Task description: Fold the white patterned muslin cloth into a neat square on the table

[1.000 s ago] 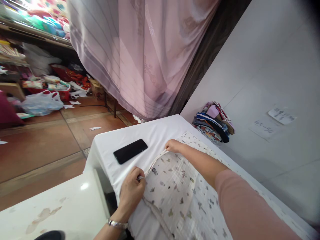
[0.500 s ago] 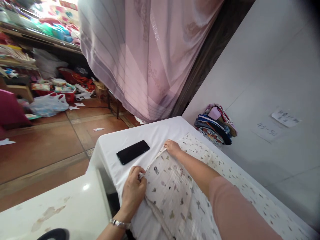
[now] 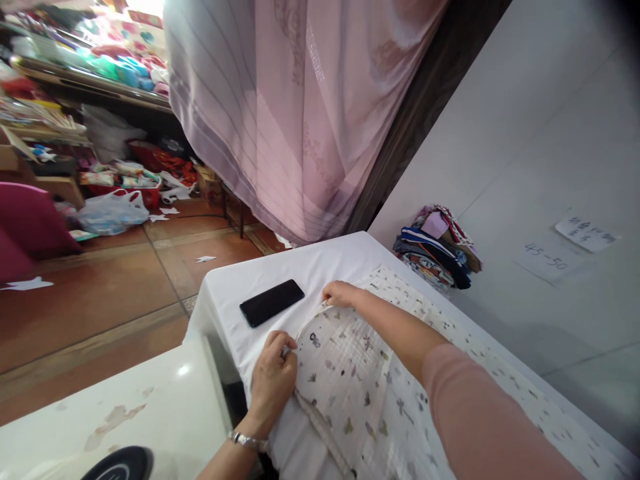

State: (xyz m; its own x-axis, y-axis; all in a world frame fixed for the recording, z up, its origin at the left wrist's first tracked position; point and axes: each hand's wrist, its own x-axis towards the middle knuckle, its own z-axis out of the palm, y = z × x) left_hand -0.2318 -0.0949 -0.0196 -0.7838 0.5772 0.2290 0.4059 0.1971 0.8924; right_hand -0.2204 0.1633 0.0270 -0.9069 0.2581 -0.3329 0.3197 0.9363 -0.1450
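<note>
A black phone (image 3: 271, 302) lies just beyond the left hand (image 3: 273, 378). Both hands pinch the printed cloth (image 3: 360, 393) at its edge, right hand (image 3: 340, 293) stretched farther out.

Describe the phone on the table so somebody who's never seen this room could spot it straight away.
Find the table covered with a white cloth below the pink curtain. The phone lies flat on its bare near-left part, just beyond the printed fabric that both hands grip. It is the only black, glossy slab on the cloth.
</note>
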